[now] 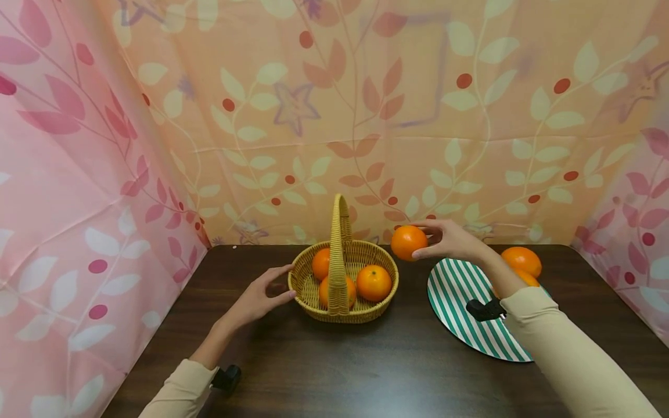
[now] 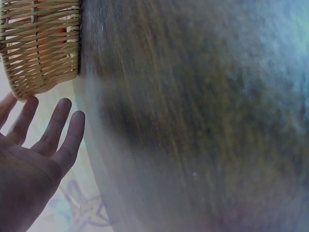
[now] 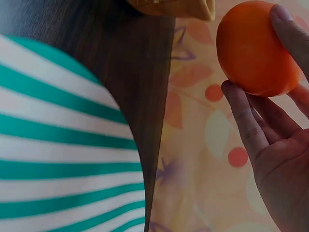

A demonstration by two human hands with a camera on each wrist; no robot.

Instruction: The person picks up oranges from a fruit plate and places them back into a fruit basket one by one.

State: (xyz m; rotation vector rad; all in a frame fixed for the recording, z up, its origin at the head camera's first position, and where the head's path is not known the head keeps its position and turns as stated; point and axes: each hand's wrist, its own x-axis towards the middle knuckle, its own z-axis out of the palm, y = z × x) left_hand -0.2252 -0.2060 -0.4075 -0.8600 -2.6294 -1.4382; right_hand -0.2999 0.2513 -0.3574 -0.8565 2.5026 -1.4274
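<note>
A yellow woven basket with a tall arched handle stands on the table, with three oranges inside, one of them the orange on its right side. My left hand touches the basket's left rim with its fingertips, the fingers spread and fairly straight; the left wrist view shows the same fingers by the wicker wall. Just off the basket's right rim, my right hand pinches another orange between thumb and fingers, held up above the table. In the right wrist view this held orange shows clearly.
A round green-and-white striped mat lies on the table to the right, partly under the right forearm. Two oranges sit at its far right side. Patterned cloth hangs behind the dark wooden table.
</note>
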